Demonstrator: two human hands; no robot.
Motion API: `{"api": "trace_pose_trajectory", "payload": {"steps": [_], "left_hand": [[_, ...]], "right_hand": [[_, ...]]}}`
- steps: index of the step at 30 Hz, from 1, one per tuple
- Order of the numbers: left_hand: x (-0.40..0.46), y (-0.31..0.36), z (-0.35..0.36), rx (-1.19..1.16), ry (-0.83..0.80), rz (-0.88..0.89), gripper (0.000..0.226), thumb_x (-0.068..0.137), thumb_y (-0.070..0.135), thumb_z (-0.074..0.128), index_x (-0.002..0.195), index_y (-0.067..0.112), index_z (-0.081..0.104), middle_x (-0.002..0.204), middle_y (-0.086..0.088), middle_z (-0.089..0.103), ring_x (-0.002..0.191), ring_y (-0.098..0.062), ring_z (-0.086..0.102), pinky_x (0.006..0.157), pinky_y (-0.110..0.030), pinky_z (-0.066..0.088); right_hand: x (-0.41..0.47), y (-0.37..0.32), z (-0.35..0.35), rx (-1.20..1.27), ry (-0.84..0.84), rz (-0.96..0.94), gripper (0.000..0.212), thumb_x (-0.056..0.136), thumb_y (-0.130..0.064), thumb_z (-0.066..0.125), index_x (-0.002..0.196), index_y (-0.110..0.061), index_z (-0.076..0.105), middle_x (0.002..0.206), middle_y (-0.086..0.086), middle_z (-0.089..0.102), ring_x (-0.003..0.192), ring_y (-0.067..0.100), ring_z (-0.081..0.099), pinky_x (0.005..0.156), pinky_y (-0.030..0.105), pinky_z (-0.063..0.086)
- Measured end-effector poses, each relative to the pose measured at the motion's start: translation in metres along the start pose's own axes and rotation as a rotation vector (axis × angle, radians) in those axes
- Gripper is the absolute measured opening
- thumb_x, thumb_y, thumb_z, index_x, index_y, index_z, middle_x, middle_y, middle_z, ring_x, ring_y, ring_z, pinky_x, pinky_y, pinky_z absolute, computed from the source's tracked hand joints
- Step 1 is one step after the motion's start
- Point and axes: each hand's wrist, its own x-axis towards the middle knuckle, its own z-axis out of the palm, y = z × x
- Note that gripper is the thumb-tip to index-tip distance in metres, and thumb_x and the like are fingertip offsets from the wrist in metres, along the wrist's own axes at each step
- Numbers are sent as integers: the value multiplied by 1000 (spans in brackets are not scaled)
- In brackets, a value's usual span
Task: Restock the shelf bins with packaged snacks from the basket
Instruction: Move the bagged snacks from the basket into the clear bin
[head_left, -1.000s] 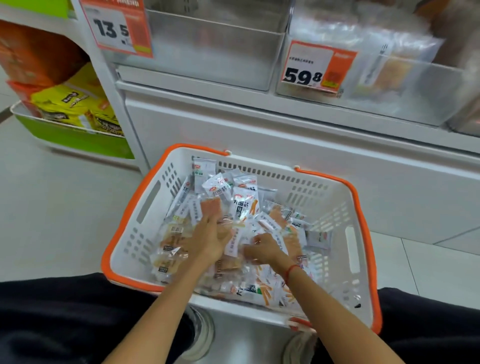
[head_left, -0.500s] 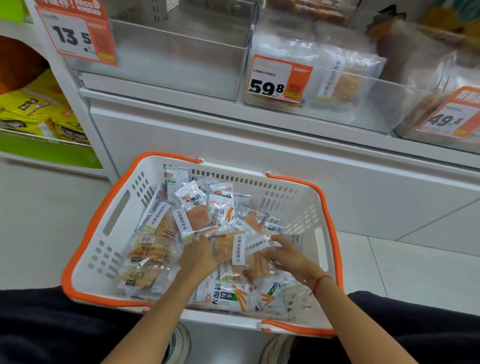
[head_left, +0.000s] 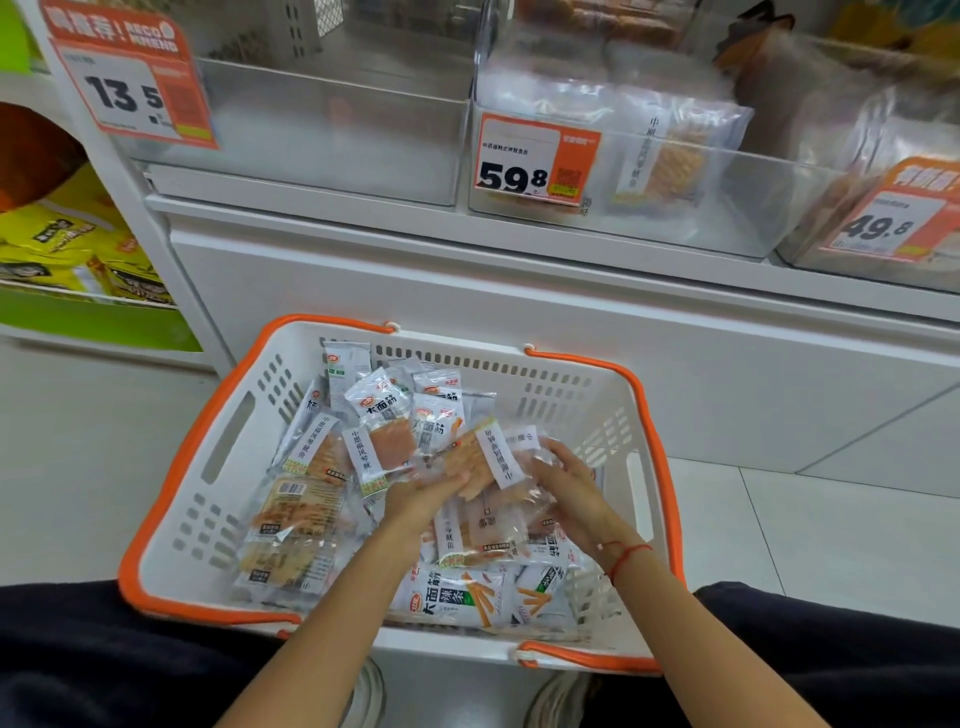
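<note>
Presently gripping one clear snack packet between left hand and right hand, just above white orange-rimmed basket.
Fingertips partly hidden under film; packet edges blurred. Raised off the heap since a second ago; clear shelf bin above, price tag alongside.

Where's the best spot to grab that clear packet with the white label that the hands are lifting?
Probably by the two short ends of the packet, from above. It's flat and thin, tilted atop the pile in the basket; the left hand and right hand already flank it.
</note>
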Motion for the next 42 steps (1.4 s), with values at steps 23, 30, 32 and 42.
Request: {"api": "trace_pose_trajectory", "payload": {"steps": [23,30,32,42], "left_hand": [[-10,54,-38,-170,-356,20,38,92,38,52,123,18,59,115,-6,67,73,-12,61,66,-29,43],[-15,53,-35,-108,-464,-152,56,75,39,72,125,19,55,120,-10,59,98,-35,65,83,-50,55],[-16,52,-34,-116,-511,-160,59,73,41,73,124,17,55,118,-9,59,92,-34,67,84,-52,53],[-11,37,-35,-429,-836,-107,58,82,56,60,126,18,59,125,-13,60,120,-30,54,107,-59,28]], "right_hand": [[-13,-127,4,-930,-571,-147,29,90,-25,63,118,-19,66,122,4,65,109,25,62,97,46,48],[-9,-118,13,-975,-427,-273,12,79,-23,75,91,-22,72,107,-10,63,98,12,56,84,25,44],[-8,-114,11,-973,-414,-293,14,77,-21,76,91,-21,73,110,-7,66,101,10,56,90,25,44],[-2,-87,-5,-640,-256,-150,12,76,-20,77,88,-16,74,108,0,66,86,13,60,65,21,46]]}}
